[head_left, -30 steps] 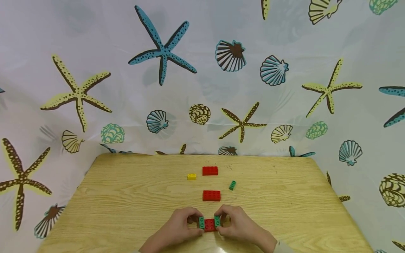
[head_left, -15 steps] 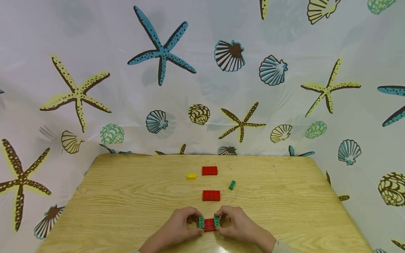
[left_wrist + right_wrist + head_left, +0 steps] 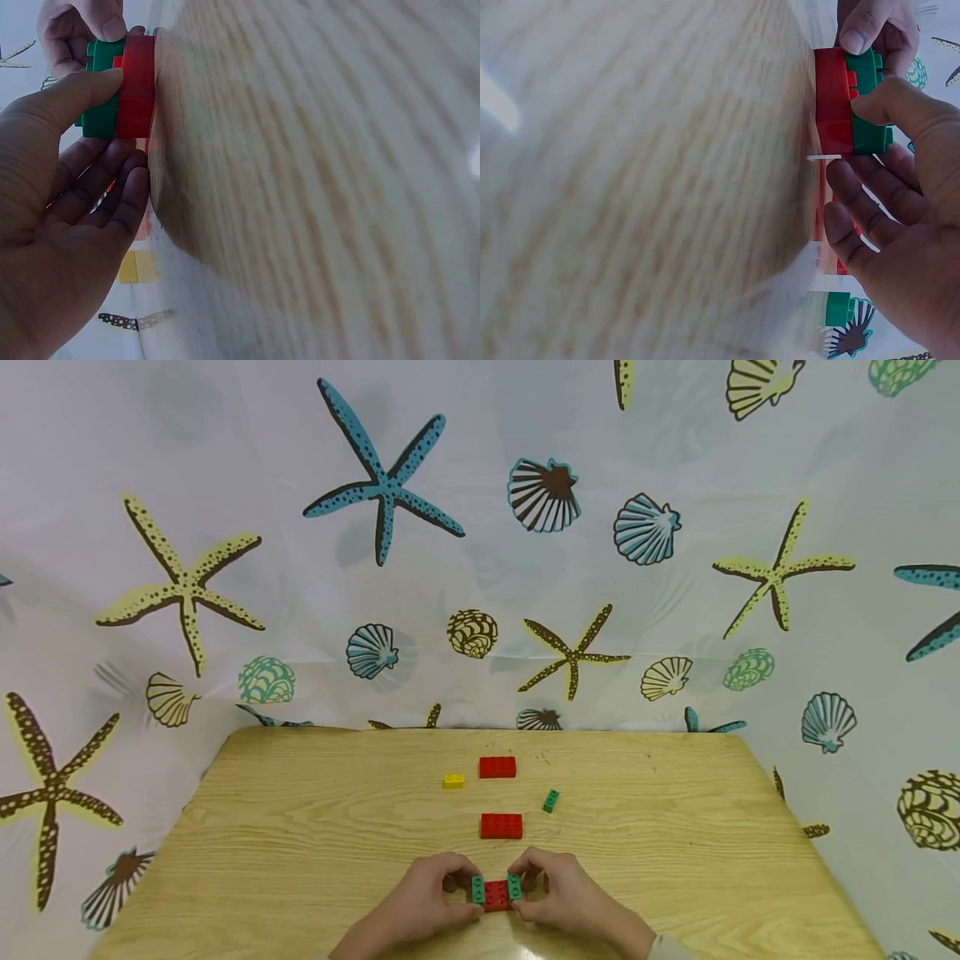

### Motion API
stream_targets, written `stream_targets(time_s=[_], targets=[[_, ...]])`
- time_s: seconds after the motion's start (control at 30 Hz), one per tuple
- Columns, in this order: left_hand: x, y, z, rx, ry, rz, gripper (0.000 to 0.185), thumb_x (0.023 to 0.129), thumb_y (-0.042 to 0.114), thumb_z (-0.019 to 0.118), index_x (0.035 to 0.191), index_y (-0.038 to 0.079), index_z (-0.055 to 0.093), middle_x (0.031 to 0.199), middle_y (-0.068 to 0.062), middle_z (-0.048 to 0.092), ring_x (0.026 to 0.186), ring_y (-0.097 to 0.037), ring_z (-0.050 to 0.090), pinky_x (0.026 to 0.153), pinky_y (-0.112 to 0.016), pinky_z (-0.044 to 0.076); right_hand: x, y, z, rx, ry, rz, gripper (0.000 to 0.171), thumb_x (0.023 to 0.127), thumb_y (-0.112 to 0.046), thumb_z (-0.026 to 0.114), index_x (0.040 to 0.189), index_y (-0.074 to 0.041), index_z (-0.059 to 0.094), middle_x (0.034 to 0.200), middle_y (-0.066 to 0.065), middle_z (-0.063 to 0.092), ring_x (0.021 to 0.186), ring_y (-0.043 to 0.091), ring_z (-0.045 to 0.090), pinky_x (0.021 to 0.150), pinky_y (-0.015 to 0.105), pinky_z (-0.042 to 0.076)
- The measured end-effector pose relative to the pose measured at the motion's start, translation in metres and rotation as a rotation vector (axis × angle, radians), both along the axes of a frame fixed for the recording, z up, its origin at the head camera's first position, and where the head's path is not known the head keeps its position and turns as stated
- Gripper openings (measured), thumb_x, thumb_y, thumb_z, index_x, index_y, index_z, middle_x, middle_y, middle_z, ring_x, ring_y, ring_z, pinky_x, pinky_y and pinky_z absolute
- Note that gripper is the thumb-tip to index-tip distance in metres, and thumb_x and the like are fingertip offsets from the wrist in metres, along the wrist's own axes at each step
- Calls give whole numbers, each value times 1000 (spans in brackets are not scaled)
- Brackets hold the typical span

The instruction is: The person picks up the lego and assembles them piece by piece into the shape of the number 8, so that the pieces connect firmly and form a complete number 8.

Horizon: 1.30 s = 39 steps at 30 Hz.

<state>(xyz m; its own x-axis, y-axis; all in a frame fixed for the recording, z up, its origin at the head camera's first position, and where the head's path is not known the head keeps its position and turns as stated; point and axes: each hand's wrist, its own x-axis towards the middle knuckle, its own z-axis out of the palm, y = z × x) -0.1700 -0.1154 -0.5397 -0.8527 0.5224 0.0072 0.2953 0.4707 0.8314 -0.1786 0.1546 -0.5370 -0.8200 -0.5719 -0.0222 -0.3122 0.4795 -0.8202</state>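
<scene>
Pinching small brick stack from both ends near table edge. Head view: left hand (image 3: 420, 902) & right hand (image 3: 566, 897) curl round red brick (image 3: 496, 895) w/ green bricks (image 3: 477, 888) on top. Looks rigid, light, smooth plastic; best held by side faces.

L wrist: thumb (image 3: 71, 101) presses green piece, fingers loosely bent below.

R wrist: thumb (image 3: 900, 105) clamps green top, fingers half-curled under. Spare red brick (image 3: 501, 826) just beyond hands.

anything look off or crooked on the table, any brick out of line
Only the loose green brick: it lies turned at an angle, to the right of the column the red bricks form. The two loose red bricks and the yellow brick lie square. Nothing looks damaged.
</scene>
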Motion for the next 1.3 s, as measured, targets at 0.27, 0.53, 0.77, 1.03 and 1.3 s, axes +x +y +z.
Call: stream_targets(time_s=[0.27, 0.53, 0.77, 1.03, 1.3], targets=[[0, -1, -1, 7, 14, 4, 32, 88, 29, 87, 113, 13, 75, 105, 4, 72, 96, -12, 67, 82, -26, 56, -4, 1, 7, 52, 3, 36, 40, 89, -27, 84, 124, -15, 71, 114, -9, 73, 99, 12, 67, 82, 24, 53], [0, 0, 0, 6, -7, 5, 31, 88, 28, 87, 112, 13, 75, 104, 4, 72, 95, -13, 67, 82, -26, 56, -16, 10, 21, 42, 74, 25, 42, 92, -12, 75, 133, -6, 68, 121, 10, 73, 100, 26, 67, 77, 26, 52], [0, -1, -2, 4, -7, 3, 32, 88, 29, 87, 113, 13, 75, 105, 3, 72, 95, -11, 67, 82, -26, 56, -34, 11, 19, 17, 169, -55, 43, 95, -12, 76, 135, -2, 65, 125, 18, 70, 95, 26, 69, 72, 23, 53], [0, 0, -2, -1, -17, -1, 33, 89, 31, 86, 114, 13, 75, 107, 3, 73, 96, -11, 67, 82, -25, 56, -47, 6, 10, 39, 209, -112, 47, 93, -12, 78, 136, 1, 64, 129, 17, 69, 93, 26, 68, 74, 23, 55], [0, -1, -2, -7, -4, 1, 32, 88, 30, 87, 113, 14, 75, 106, 4, 73, 96, -10, 67, 82, -25, 56, -52, 3, 4, 57, 190, -138, 47, 93, -13, 79, 136, 1, 65, 128, 15, 69, 94, 23, 67, 77, 24, 55]])
